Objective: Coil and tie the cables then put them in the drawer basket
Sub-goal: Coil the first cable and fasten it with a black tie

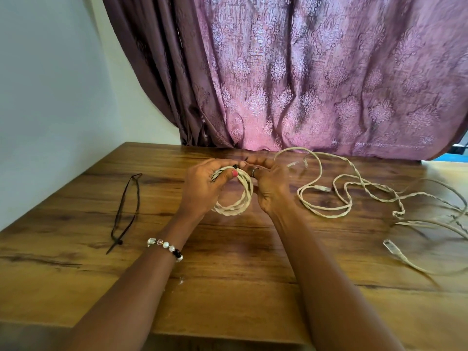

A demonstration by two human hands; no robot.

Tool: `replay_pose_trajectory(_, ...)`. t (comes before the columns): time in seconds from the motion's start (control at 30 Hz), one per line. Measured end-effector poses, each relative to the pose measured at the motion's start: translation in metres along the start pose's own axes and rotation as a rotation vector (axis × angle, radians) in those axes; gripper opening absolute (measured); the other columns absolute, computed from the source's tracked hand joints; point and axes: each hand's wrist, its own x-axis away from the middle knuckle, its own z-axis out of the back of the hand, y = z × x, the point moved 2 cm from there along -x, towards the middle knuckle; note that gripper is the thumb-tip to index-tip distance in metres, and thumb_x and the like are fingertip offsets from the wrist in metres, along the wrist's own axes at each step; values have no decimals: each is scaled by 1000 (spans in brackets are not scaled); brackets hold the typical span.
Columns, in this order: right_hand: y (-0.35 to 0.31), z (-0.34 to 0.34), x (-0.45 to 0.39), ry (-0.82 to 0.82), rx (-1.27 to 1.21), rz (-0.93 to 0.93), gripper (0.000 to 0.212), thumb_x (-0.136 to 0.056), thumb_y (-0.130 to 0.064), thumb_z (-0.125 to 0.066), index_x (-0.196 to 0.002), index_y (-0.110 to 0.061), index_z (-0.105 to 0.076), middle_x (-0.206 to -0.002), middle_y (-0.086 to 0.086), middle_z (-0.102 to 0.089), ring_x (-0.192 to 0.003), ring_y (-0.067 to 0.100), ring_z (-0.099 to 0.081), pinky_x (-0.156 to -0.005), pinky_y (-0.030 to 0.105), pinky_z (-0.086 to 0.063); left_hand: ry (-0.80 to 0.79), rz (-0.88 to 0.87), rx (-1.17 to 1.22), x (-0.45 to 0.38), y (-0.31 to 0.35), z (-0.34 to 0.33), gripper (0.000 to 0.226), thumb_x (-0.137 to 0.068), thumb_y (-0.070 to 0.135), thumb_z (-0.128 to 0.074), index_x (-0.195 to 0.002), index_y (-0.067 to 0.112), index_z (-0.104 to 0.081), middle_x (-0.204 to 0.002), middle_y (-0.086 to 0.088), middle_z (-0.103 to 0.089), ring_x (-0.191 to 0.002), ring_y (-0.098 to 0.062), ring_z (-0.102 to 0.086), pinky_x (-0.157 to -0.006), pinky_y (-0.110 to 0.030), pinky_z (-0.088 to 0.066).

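Pinching coiled cable (244, 196) (cream) between left hand (202, 184) and right hand (269, 188).

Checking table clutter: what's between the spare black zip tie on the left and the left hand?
Nothing: bare wood tabletop lies between the black zip tie and the left hand, which grips the coiled cable. Seen in the head view.

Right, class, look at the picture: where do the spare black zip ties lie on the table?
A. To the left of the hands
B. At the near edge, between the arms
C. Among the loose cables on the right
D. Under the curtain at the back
A: the zip ties lie on the table left of both hands, which hold the coil; the loose cables sprawl on the right.
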Motion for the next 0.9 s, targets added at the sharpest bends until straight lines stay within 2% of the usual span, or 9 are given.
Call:
replay_pose_trajectory(0.07,0,-2,2,-9,56,86,9,-78,7,-69,-80,-1,-67,-60,2,-69,-51,11,-63,-48,22,-51,0,39,27,0,-2,0,23,-85,27,-69,-103,14,-73,-90,-3,-75,-69,-16,-68,-62,-42,-57)
replay_pose_trajectory(0.13,-1,-2,2,-35,102,173,12,-77,8,-70,-75,-4,-68,-59,-1,-69,-54,9,-64,-51,20,-52,1,70,53,1,-2,0,19,-86,24,-69,-103,16,-72,-79,-10,-74,-57,-20,-65,-56,-40,-56)
replay_pose_trajectory(0.23,-4,0,0,-87,226,332,15,-75,5,-73,-74,-10,-71,-68,1,-71,-65,13,-65,-61,25,-54,-2,113,93,2,-2,1,16,-87,19,-68,-103,16,-71,-67,-11,-70,-47,-12,-56,-51,-30,-50)
replay_pose_trajectory(0.37,-8,1,1,-189,428,529,8,-73,-1,-77,-80,-3,-73,-74,4,-70,-68,10,-64,-65,23,-52,-26,217,191,1,-3,3,16,-88,12,-67,-104,11,-71,-75,-12,-72,-46,-9,-57,-47,-22,-48)
replay_pose_trajectory(0.47,-8,2,-1,-237,505,555,12,-73,-1,-78,-83,2,-73,-77,6,-70,-71,14,-64,-66,29,-54,-45,286,288,2,-5,3,17,-88,7,-65,-105,8,-69,-73,-18,-71,-50,-15,-62,-48,-22,-52)
replay_pose_trajectory(0.57,-9,6,-4,-279,515,542,14,-70,-1,-80,-83,-2,-74,-77,4,-71,-72,16,-66,-69,36,-56,-41,326,396,2,-5,1,18,-86,2,-66,-99,13,-69,-72,-8,-72,-54,-14,-65,-53,-22,-56)
replay_pose_trajectory(0.63,-11,8,-6,-329,508,533,18,-67,3,-80,-82,-2,-74,-74,-4,-71,-71,12,-67,-69,33,-56,-51,338,441,2,-3,0,19,-84,-2,-66,-99,10,-68,-71,-2,-72,-54,-11,-66,-54,-20,-56)
replay_pose_trajectory(0.73,-13,11,-6,-417,500,506,22,-65,14,-76,-79,-3,-73,-68,-10,-71,-68,4,-65,-65,19,-53,-89,345,478,3,1,-3,28,-83,-8,-64,-107,6,-65,-82,-4,-70,-57,-9,-68,-55,-19,-56)
replay_pose_trajectory(0.9,-15,18,-11,-462,485,480,28,-64,16,-74,-72,-10,-72,-70,-4,-72,-69,11,-68,-66,23,-55,-156,355,486,5,-3,-5,34,-82,-9,-65,-111,9,-65,-94,-9,-71,-66,-13,-70,-62,-23,-58)
